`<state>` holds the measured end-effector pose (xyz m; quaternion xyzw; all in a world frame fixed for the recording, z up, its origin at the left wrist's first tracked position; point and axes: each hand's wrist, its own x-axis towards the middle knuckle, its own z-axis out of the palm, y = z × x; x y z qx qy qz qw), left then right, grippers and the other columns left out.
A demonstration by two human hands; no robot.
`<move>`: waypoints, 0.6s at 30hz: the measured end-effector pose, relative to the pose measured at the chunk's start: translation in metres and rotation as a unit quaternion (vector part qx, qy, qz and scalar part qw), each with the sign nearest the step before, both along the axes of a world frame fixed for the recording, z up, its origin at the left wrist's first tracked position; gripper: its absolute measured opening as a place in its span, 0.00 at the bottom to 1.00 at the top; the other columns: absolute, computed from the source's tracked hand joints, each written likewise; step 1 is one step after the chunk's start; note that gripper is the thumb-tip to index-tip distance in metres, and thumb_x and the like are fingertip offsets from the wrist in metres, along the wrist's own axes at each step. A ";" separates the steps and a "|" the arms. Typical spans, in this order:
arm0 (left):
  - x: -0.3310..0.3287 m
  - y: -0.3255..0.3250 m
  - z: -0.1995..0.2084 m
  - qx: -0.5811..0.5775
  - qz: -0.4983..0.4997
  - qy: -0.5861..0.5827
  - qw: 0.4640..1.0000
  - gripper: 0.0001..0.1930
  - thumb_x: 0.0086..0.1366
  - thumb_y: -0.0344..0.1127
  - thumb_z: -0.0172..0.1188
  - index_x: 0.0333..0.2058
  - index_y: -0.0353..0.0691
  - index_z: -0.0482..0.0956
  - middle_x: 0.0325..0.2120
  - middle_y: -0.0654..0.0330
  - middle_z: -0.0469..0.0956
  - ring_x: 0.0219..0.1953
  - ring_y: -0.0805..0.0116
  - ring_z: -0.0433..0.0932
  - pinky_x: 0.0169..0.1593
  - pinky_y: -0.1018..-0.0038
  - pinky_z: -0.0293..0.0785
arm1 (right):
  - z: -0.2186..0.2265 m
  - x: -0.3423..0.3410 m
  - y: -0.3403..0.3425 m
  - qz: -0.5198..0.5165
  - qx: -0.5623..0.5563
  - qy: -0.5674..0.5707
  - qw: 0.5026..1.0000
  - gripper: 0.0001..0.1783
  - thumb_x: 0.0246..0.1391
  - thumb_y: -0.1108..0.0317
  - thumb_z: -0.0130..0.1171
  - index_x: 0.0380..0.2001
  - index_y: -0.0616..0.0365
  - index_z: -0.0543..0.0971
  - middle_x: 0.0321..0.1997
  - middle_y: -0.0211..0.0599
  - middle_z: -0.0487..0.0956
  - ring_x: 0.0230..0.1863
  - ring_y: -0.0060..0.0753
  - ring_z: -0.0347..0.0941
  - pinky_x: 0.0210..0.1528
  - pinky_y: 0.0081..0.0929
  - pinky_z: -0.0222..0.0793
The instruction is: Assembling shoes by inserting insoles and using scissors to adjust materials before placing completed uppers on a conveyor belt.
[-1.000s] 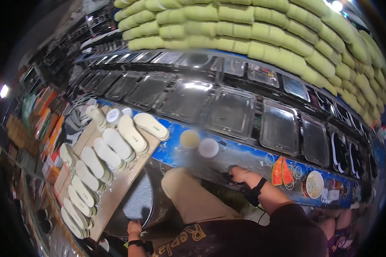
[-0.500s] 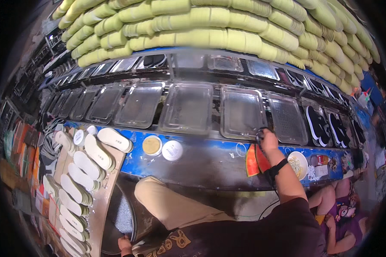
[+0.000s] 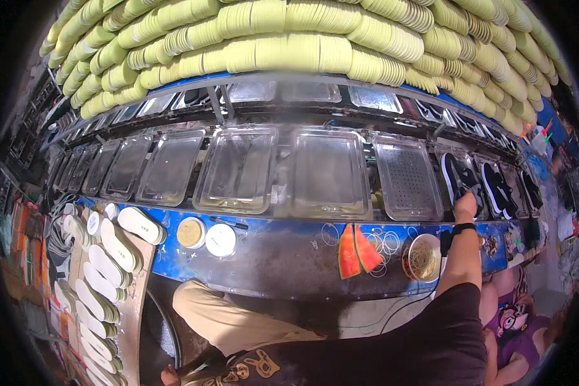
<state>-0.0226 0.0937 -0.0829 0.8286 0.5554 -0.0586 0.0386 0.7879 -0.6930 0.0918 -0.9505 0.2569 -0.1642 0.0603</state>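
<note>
My right arm stretches out to the right, with a black band on the wrist. My right hand [image 3: 466,207] is closed on the near end of a black shoe [image 3: 455,175] with a white sole edge, at the row of trays. More black shoes [image 3: 497,191] stand just right of it. At the bottom edge, left of my knee, my left hand [image 3: 169,376] shows only in part; its fingers are too small and cut off to read. Nearest to it is a board [image 3: 138,302] bearing stacks of white insoles [image 3: 96,315].
Clear-topped trays [image 3: 331,174] line the back of the blue-edged bench [image 3: 283,257]. Two watermelon slices [image 3: 349,251], a bowl of rubber bands [image 3: 423,258], a tub [image 3: 191,232], a white lid [image 3: 220,240] and a black marker [image 3: 229,222] lie there. Yellow-green stacks [image 3: 315,51] rise above. Another person [image 3: 518,334] sits at right.
My right hand has moved right, from beside the watermelon slices to the black shoe. The view has swung to the right. My left hand sits lower at the picture's edge.
</note>
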 end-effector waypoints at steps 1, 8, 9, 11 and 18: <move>0.000 -0.002 0.002 -0.024 0.032 -0.008 0.999 0.23 0.65 0.46 0.50 0.24 0.29 0.78 0.21 0.40 0.76 0.30 0.40 0.76 0.35 0.53 0.69 | -0.001 0.007 -0.013 -0.005 0.006 0.012 1.000 0.15 0.53 0.71 0.50 0.44 0.57 0.76 0.48 0.52 0.77 0.52 0.51 0.73 0.54 0.42 0.68; -0.002 0.002 -0.009 0.013 -0.075 0.001 0.997 0.23 0.68 0.44 0.41 0.27 0.33 0.79 0.27 0.39 0.77 0.33 0.39 0.76 0.38 0.52 0.71 | -0.018 0.016 -0.081 -0.021 -0.007 0.095 0.995 0.17 0.47 0.65 0.61 0.41 0.59 0.77 0.47 0.55 0.77 0.53 0.55 0.71 0.54 0.44 0.67; -0.004 0.002 -0.010 0.013 -0.063 0.001 0.998 0.23 0.68 0.44 0.41 0.27 0.33 0.79 0.27 0.39 0.77 0.33 0.39 0.76 0.38 0.52 0.71 | -0.021 0.015 -0.085 -0.012 -0.027 0.075 0.997 0.16 0.48 0.64 0.60 0.40 0.59 0.77 0.46 0.54 0.77 0.52 0.55 0.72 0.52 0.45 0.69; -0.003 0.001 -0.008 -0.044 -0.075 0.125 0.988 0.23 0.69 0.43 0.40 0.27 0.33 0.79 0.27 0.39 0.77 0.33 0.39 0.76 0.39 0.52 0.72 | -0.025 0.011 -0.090 0.033 -0.090 0.104 0.990 0.14 0.50 0.63 0.58 0.36 0.62 0.77 0.42 0.56 0.78 0.48 0.56 0.74 0.49 0.45 0.70; 0.029 -0.035 0.022 -0.040 0.001 0.102 0.994 0.21 0.68 0.41 0.41 0.27 0.33 0.79 0.28 0.45 0.79 0.37 0.45 0.78 0.43 0.56 0.74 | -0.023 0.012 -0.054 0.135 -0.101 0.071 0.983 0.23 0.51 0.58 0.60 0.46 0.61 0.73 0.43 0.59 0.77 0.48 0.62 0.71 0.49 0.47 0.68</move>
